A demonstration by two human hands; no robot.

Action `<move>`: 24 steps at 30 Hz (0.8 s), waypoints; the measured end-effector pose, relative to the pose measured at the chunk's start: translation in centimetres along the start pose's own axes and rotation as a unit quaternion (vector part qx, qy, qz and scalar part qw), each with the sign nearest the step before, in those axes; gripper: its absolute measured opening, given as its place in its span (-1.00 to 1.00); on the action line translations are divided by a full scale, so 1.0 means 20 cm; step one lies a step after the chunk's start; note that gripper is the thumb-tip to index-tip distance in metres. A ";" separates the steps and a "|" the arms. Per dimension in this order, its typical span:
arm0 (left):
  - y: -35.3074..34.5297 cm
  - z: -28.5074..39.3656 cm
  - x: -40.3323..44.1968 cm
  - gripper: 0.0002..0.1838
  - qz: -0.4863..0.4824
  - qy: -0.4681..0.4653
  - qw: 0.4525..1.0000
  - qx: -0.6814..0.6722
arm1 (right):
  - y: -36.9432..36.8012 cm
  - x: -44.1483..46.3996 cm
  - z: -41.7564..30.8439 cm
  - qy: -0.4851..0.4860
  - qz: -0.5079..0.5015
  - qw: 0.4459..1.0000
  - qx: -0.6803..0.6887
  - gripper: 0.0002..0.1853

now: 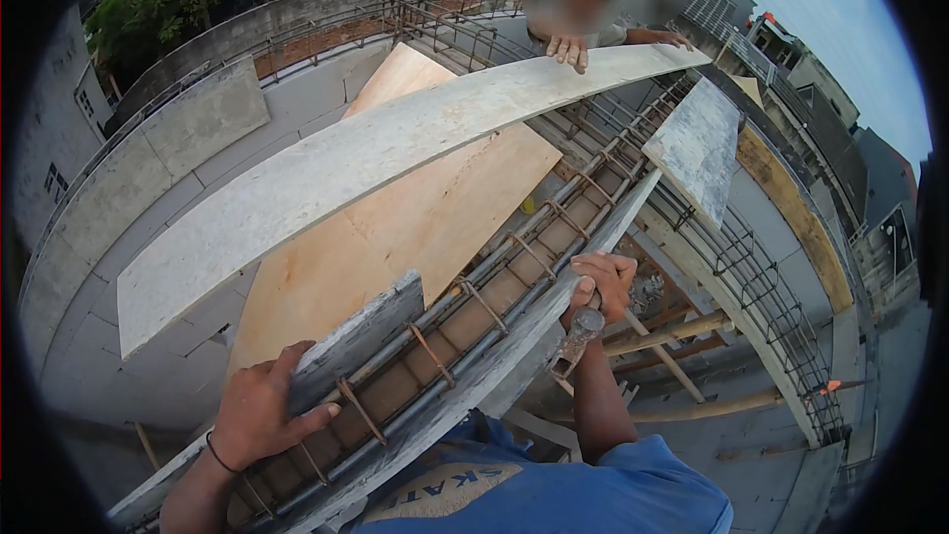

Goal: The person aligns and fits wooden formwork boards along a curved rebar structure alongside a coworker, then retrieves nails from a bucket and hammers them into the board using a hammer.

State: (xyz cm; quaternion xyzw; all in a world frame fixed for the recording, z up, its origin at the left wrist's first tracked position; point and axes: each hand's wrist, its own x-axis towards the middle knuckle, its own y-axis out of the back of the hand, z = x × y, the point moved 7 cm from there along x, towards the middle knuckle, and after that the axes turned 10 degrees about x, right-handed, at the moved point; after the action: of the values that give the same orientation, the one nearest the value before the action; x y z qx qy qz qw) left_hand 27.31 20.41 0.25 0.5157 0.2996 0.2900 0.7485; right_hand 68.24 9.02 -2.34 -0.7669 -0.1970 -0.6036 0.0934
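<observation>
My left hand [259,403] grips the near end of a short grey board [364,328], thumb on one side and fingers on the other. The board stands on edge along a rebar cage [474,302] that runs diagonally through a long form. My right hand [605,284] is closed around a claw hammer [576,344], its metal head hanging below the fist. The hammer is beside the long side board [534,341] of the form, close to my body. Most of the hammer's handle is hidden by my hand.
Across the form, a co-worker's hand [567,51] rests on a long pale plank [326,173]. Beneath that plank lies a plywood sheet [386,227]. Another board [697,143] sits at the right, near a second rebar cage [756,282]. Wooden poles [667,334] cross the drop below.
</observation>
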 end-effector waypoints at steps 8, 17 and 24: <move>0.00 -0.02 0.00 -0.16 0.025 -0.012 1.000 -0.004 | -0.01 0.00 -0.01 0.000 -0.019 1.000 -0.011 -0.61; -0.01 -0.02 -0.02 -0.16 0.051 -0.060 0.997 0.015 | -0.04 -0.02 -0.02 -0.015 -0.035 0.999 -0.031 -0.48; -0.07 -0.06 -0.04 -0.20 -0.019 -0.032 0.999 0.016 | -0.03 -0.13 0.07 -0.136 -0.113 0.982 -0.070 -0.31</move>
State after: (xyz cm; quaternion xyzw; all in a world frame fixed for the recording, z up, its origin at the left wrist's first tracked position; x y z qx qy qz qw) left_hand 26.03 20.22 -1.29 0.5310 0.2902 0.2542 0.7544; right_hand 68.68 9.54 -5.32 -0.8191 -0.2505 -0.5129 -0.0569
